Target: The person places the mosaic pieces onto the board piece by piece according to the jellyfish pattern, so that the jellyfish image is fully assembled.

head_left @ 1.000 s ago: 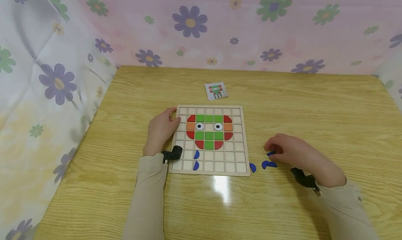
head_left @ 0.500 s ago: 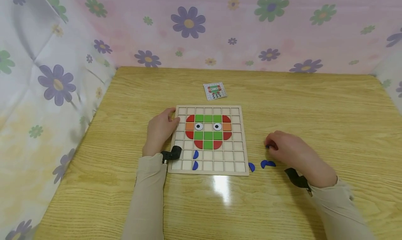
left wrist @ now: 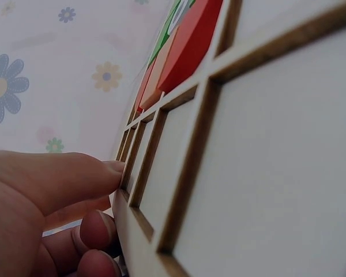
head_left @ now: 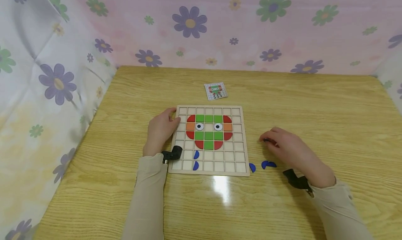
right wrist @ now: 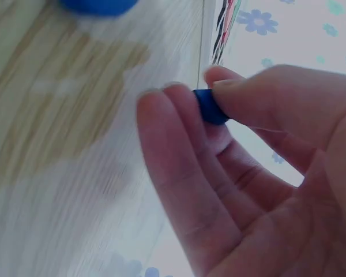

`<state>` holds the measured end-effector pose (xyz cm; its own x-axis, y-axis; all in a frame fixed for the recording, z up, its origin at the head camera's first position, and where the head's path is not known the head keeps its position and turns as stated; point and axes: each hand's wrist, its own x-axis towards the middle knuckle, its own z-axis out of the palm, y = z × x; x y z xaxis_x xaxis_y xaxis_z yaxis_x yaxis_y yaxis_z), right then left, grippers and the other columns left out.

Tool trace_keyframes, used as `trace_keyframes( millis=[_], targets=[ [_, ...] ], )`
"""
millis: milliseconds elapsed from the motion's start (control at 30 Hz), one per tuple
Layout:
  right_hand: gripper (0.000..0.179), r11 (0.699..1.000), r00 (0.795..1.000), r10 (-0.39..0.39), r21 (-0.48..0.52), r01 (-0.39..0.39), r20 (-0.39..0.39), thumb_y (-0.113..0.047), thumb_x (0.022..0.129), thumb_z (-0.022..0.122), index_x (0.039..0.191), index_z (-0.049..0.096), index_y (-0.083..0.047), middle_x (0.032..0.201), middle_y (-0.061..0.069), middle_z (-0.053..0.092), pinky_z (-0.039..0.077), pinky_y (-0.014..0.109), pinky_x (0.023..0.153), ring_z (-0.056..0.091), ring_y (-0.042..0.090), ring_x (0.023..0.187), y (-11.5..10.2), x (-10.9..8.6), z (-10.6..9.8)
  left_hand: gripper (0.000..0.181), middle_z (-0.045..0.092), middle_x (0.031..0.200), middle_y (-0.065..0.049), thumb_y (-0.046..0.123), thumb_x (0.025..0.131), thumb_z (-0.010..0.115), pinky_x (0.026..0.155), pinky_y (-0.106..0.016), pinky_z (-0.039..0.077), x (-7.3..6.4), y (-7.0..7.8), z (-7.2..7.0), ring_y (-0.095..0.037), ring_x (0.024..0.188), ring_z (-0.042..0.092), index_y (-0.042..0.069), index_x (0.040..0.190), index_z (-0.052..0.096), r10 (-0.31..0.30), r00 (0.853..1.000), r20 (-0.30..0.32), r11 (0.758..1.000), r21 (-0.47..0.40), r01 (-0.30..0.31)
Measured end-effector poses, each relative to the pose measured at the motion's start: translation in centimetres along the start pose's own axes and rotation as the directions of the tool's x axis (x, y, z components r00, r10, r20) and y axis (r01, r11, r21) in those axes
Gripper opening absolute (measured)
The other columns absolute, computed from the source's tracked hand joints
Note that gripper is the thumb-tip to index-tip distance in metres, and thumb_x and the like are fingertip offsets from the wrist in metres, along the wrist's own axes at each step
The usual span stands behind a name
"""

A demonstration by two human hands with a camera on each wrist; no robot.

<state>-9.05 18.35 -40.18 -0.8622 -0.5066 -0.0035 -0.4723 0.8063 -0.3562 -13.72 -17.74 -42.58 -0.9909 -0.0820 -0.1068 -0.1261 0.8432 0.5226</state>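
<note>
A square wooden grid board (head_left: 209,170) lies on the table with red, orange and green tiles and two eye discs (head_left: 199,126) set in it. Two blue half-circle tiles (head_left: 196,155) sit in its lower left cells. My left hand (head_left: 160,128) grips the board's left edge; its thumb (left wrist: 75,179) lies against the rim and its fingers curl at the side. Right of the board, my right hand (head_left: 287,147) pinches a blue half-circle tile (right wrist: 210,108) between thumb and fingertips, above the table. Fingers hide part of that tile.
Several loose blue half-circle tiles (head_left: 252,167) lie on the table by the board's lower right corner, two of them touching or overlapping. A small picture card (head_left: 215,91) with a gridded pattern lies behind the board. Flowered cloth (head_left: 220,30) hangs along the table's back and sides.
My right hand has picked up one blue half-circle tile from beside the others and moved slightly away from me and to the left with it. My left hand stays at the board.
</note>
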Motion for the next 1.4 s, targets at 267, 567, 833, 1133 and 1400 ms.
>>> trace_keyframes(
  millis=[267,567,833,1133,1400],
  targets=[
    [0.016,0.991,0.995,0.058,0.117,-0.067,0.080,-0.015,0.086,0.058,0.101,0.063,-0.013,0.088,-0.004,0.059,0.044,0.034,0.069,0.052,0.012,0.077,-1.5,0.9,0.2,0.044,0.051,0.072,-0.003,0.034,0.087,0.053,0.056,-0.031,0.033,-0.1,0.0,0.0,-0.020,0.064,0.047,0.014,0.127,0.049,-0.001,1.000,-0.001,1.000,0.004,0.001],
    [0.014,0.980,0.992,0.029,0.190,-0.052,0.123,-0.018,0.084,0.062,0.097,0.064,-0.015,0.087,-0.008,0.061,0.046,0.033,0.071,0.056,0.008,0.079,-3.7,2.3,0.6,0.045,0.056,0.074,-0.002,0.035,0.087,0.053,0.059,-0.032,0.037,0.0,0.0,0.1,-0.020,0.067,0.050,0.015,0.127,0.049,-0.005,1.000,0.000,1.000,0.012,0.005],
    [0.014,0.977,0.983,0.020,0.206,-0.058,0.182,-0.021,0.084,0.062,0.097,0.065,-0.017,0.086,-0.009,0.060,0.045,0.031,0.073,0.054,0.008,0.078,-5.5,3.8,1.0,0.045,0.056,0.073,-0.002,0.035,0.087,0.053,0.059,-0.031,0.036,0.1,0.0,0.1,-0.020,0.067,0.050,0.015,0.127,0.049,-0.002,1.000,0.000,1.000,0.013,0.002],
    [0.012,0.973,0.982,-0.047,0.230,0.004,0.184,-0.022,0.083,0.063,0.095,0.066,-0.023,0.090,-0.013,0.060,0.043,0.029,0.074,0.052,0.006,0.079,-6.9,4.9,2.1,0.046,0.053,0.071,-0.003,0.035,0.087,0.053,0.059,-0.032,0.035,-0.1,0.0,0.1,-0.020,0.066,0.048,0.015,0.128,0.049,-0.018,1.000,0.008,1.000,0.002,0.018],
    [0.014,0.966,0.982,-0.120,0.246,0.081,0.149,-0.018,0.082,0.064,0.096,0.067,-0.022,0.093,-0.011,0.060,0.043,0.029,0.075,0.053,0.007,0.083,-7.7,5.5,2.7,0.045,0.053,0.071,-0.002,0.035,0.087,0.053,0.058,-0.031,0.035,0.0,0.0,0.1,-0.020,0.065,0.048,0.014,0.127,0.049,-0.009,1.000,-0.001,1.000,0.003,0.009]
  ],
)
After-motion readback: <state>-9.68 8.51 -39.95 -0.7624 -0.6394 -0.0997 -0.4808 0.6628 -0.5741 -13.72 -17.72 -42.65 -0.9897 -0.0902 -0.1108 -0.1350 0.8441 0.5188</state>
